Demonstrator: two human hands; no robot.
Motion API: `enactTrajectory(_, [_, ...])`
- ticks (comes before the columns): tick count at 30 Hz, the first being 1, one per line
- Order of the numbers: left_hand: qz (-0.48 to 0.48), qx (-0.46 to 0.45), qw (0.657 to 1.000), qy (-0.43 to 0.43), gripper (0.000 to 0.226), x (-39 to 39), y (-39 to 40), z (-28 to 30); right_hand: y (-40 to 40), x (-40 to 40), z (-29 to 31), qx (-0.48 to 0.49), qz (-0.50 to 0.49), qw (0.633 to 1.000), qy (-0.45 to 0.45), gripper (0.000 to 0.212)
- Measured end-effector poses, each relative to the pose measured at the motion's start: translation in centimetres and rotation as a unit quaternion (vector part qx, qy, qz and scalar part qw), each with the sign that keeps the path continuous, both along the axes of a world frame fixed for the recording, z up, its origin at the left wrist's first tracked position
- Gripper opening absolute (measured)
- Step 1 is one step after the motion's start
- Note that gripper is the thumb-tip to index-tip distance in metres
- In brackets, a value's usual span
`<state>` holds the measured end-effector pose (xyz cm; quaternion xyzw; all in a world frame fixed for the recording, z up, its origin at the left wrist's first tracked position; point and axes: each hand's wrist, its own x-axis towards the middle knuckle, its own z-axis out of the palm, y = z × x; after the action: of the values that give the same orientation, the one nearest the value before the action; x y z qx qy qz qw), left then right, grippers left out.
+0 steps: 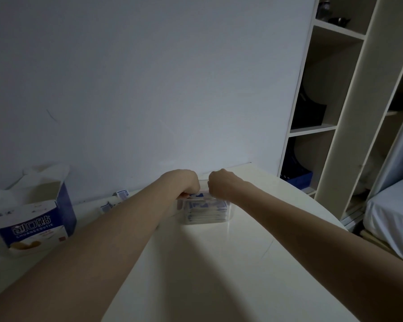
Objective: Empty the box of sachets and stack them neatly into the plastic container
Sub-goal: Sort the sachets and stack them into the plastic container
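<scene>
Setting: A dim room with a bare pale wall (149, 89); a rounded white worktop (207, 263) stands against it, with open shelving (323, 89) and the corner of a bed (396, 212) at the right.

Container: The clear plastic container (204, 211) sits near the back of the worktop, close to the wall, well filled with a flat stack of blue-and-white sachets (199, 204) that reaches about to its rim.

Left hand: The left hand (187, 181) is curled over the container's left end, fingers bent down onto the top sachets; it appears to press or pinch them, probably to square the stack.

Right hand: The right hand (221, 183) is fisted at the right end, knuckles up; whether its fingers actually hold a sachet cannot be told, as they are hidden.

Box: The blue-and-white box (36, 219) stands open at the far left, well apart from the container, likely set aside once emptied; its inside is not visible.

Strays: A few loose sachets (122, 194) lie by the wall between box and container, seemingly not yet stacked.

Writing: The box front reads "CHUANGKOUTIE" under large characters; smaller print is unreadable.
</scene>
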<state>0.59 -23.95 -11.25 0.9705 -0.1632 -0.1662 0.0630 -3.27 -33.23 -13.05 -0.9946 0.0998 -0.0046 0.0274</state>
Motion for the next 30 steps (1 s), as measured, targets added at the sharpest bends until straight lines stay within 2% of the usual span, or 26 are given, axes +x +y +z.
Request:
enactTrajectory(2, [0.011,-0.014,1.000,-0.018,0.018,-0.4,0.3,0.7,0.5,-0.7,0.9,-0.015,0.005,0.999,-0.040,0.021])
enactTrajectory(5, [-0.013,-0.048,0.993,-0.104,0.024,-0.2,1.4,2.1,1.4,-1.8,2.9,-0.027,0.029,0.990,-0.134,0.020])
enactTrajectory(9, [0.001,-0.080,0.986,-0.144,0.019,0.1,5.1,2.6,4.0,-2.6,4.2,0.024,0.091,0.968,-0.233,0.038])
enactTrajectory(12, [0.028,-0.089,0.987,-0.135,0.021,0.1,9.4,1.3,7.6,-2.5,2.3,0.060,0.177,0.961,-0.205,0.041])
enactTrajectory(15, [0.033,-0.074,0.991,-0.110,0.022,-0.4,13.2,-0.5,10.5,-1.7,-0.8,0.064,0.211,0.965,-0.145,0.020])
enactTrajectory(17, [0.022,-0.029,0.993,-0.109,0.030,-0.8,15.2,-2.0,11.7,-1.2,-2.7,0.050,0.238,0.964,-0.109,0.038])
enactTrajectory(19, [0.014,-0.015,0.995,-0.097,0.031,-1.0,16.6,-3.5,12.4,-0.4,-4.0,-0.014,0.279,0.957,-0.070,0.052])
enactTrajectory(21, [0.013,-0.029,0.994,-0.101,0.028,-0.8,17.3,-4.6,12.4,0.5,-4.7,-0.067,0.301,0.951,-0.038,0.050])
enactTrajectory(24, [0.035,-0.076,0.991,-0.108,0.026,-0.9,17.7,-5.4,12.5,1.0,-5.2,-0.082,0.312,0.946,0.013,0.044])
enactTrajectory(30, [0.057,-0.143,0.986,-0.071,0.024,-1.1,17.5,-6.4,12.2,-0.7,-4.1,0.013,0.293,0.955,0.043,0.036])
